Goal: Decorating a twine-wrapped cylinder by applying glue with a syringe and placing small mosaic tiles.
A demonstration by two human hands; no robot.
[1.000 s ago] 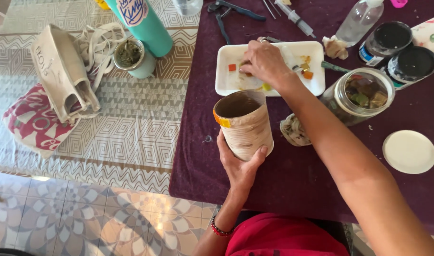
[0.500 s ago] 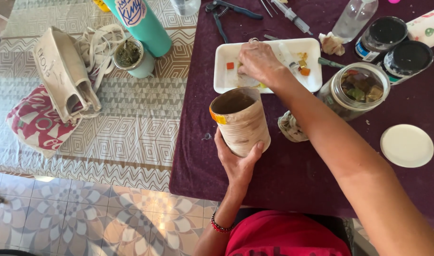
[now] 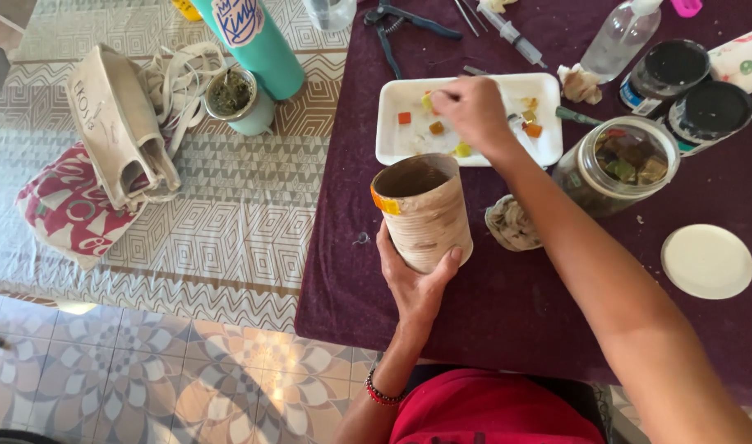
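Note:
My left hand (image 3: 415, 281) cups a beige cylindrical can (image 3: 424, 210) from below, holding it tilted over the purple cloth; orange and yellow tiles stick at its rim. My right hand (image 3: 473, 109) reaches over a white rectangular tray (image 3: 547, 90) of small coloured tile pieces, its fingertips pinching a yellowish piece at the tray's upper left. The tray lies just beyond the can.
A glass jar of coloured pieces (image 3: 622, 164) stands right of my forearm, with its white lid (image 3: 706, 261) lying nearer. Two dark-lidded tubs (image 3: 693, 90), a spray bottle (image 3: 618, 37), pliers (image 3: 401, 25), a teal bottle (image 3: 257, 45), a small cup (image 3: 235, 99) and a cloth bag (image 3: 117, 123) surround the area.
My right hand has shifted slightly across the tray and closed its fingertips on a small tile. The can stays held in my left hand.

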